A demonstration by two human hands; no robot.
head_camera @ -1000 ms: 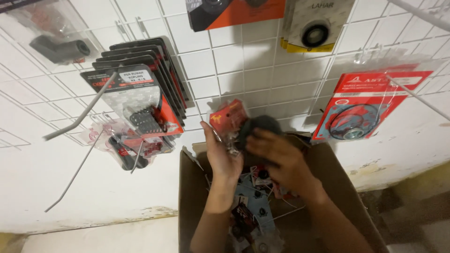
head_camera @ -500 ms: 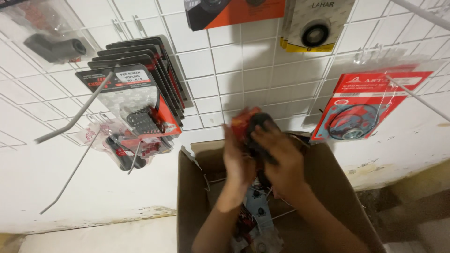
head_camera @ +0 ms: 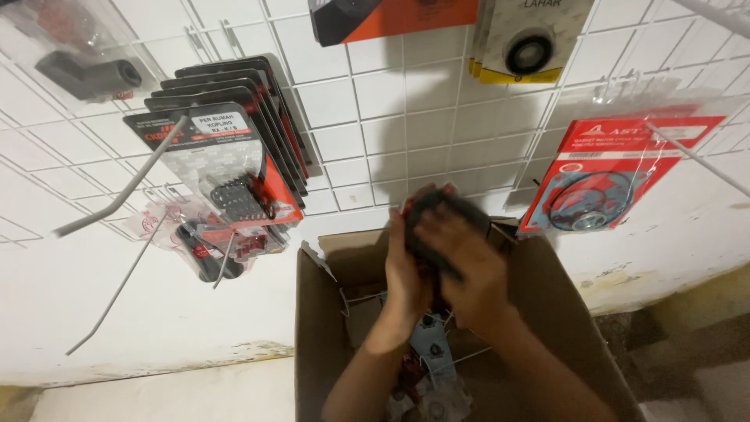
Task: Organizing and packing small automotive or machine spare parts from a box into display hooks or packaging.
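Head view: I see a dark, red-edged packaged part (head_camera: 437,209) held up above the open cardboard box (head_camera: 328,328), in front of the white tiled wall. My left hand (head_camera: 406,270) is closed on its left side, fingers curled around the edge. My right hand (head_camera: 469,262) wraps over its front and right side, fingers pressed onto it. More packaged parts (head_camera: 430,367) lie inside the box below my wrists. To the left, a row of carded parts (head_camera: 226,156) hangs on the wire grid (head_camera: 367,101); to the right hangs a red gasket pack (head_camera: 617,176).
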